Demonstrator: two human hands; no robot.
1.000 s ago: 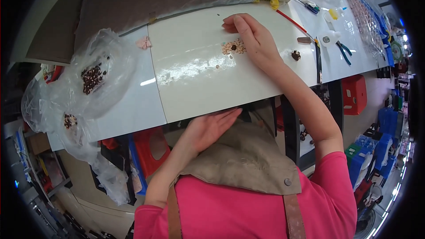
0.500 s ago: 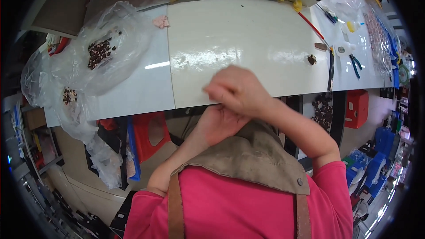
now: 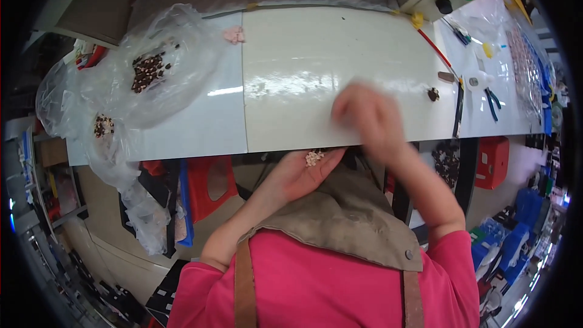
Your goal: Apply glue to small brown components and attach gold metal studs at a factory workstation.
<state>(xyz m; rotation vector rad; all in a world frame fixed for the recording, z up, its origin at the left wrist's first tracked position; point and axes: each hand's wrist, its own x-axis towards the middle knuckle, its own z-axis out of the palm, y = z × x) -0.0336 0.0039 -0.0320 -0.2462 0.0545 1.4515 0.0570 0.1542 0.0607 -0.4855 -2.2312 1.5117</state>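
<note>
My left hand (image 3: 299,176) is held palm up at the front edge of the table, its fingers stretched toward the right. A small heap of pale pieces (image 3: 314,158), with some dark bits at its far side, rests in that palm. Over the table's front part, my right hand (image 3: 367,115) is smeared by motion, so its fingers and anything in them cannot be made out. A small dark and golden piece (image 3: 433,94) lies on the white tabletop (image 3: 291,109) farther right.
Clear plastic bags (image 3: 182,85) on the left hold dark and pale small pieces (image 3: 149,74). A pink scrap (image 3: 234,34) lies nearby. On the right are a red-handled tool (image 3: 434,47), a brown block (image 3: 446,76) and blue-handled pliers (image 3: 492,103). Red stools (image 3: 209,187) stand below.
My right hand has lifted away from the left and moved right. The left palm, earlier partly covered, now shows the pale pieces. The view has shifted slightly.
</note>
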